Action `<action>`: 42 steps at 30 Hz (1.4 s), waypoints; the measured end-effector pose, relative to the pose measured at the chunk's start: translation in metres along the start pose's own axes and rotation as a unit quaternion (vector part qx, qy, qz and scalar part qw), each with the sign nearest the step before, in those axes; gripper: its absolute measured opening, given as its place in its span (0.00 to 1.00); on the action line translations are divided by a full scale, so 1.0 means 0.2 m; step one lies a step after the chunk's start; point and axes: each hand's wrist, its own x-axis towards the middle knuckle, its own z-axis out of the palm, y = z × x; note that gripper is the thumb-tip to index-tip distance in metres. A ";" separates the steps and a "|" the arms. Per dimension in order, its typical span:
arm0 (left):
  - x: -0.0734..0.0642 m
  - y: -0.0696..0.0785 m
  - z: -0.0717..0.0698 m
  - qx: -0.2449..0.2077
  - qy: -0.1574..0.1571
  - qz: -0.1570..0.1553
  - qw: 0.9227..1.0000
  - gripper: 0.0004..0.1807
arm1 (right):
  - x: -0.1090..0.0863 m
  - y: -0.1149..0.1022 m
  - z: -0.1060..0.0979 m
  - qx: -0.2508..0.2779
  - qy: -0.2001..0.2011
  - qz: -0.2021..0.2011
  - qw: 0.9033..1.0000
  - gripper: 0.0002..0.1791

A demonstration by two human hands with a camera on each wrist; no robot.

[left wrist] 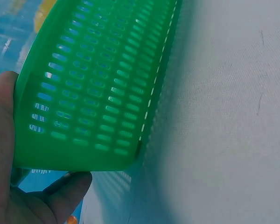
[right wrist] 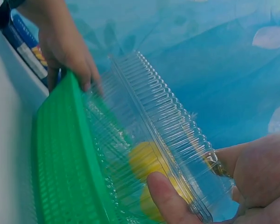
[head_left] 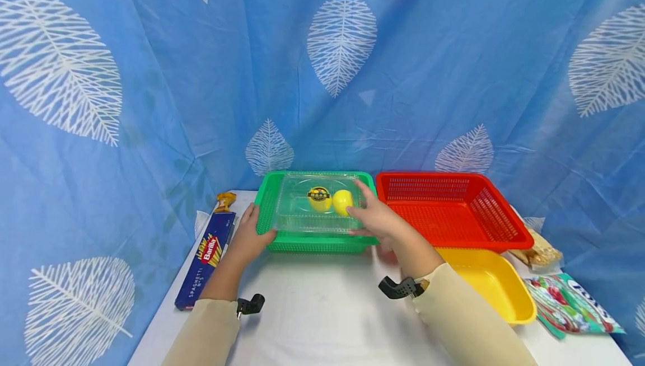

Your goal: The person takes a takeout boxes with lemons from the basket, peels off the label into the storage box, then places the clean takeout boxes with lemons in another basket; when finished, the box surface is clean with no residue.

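A clear plastic fruit container (head_left: 294, 217) with a dark and yellow label sits over the green basket (head_left: 317, 244), tilted in the right wrist view. Two round yellow fruits (head_left: 342, 202) show through its plastic. My right hand (head_left: 377, 219) holds the container's right end, thumb (right wrist: 170, 198) on the near side and the other fingers round the far side. At the basket's left front corner, my left hand (head_left: 249, 237) grips the rim. In the left wrist view its thumb and fingers (left wrist: 70, 198) close about the slotted green wall.
Right of the green basket stands a red basket (head_left: 453, 242), with a yellow tray (head_left: 524, 299) in front. A bag of snacks (head_left: 541, 254) and a teal packet (head_left: 579, 304) lie far right. On the left are a blue spaghetti box (head_left: 204, 265) and an orange-wrapped item (head_left: 225, 201).
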 end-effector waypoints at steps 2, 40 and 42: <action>0.00 0.00 0.00 0.001 0.000 -0.002 1.000 0.55 | -0.04 -0.01 0.00 -0.008 0.001 -0.006 1.000 0.48; -0.02 0.03 -0.01 0.006 0.004 0.017 1.000 0.52 | -0.67 0.21 0.04 -0.015 -0.065 -0.009 0.998 0.46; -0.02 0.03 -0.01 0.004 0.002 0.018 1.000 0.53 | -0.69 0.24 0.03 -0.006 -0.083 -0.009 0.996 0.45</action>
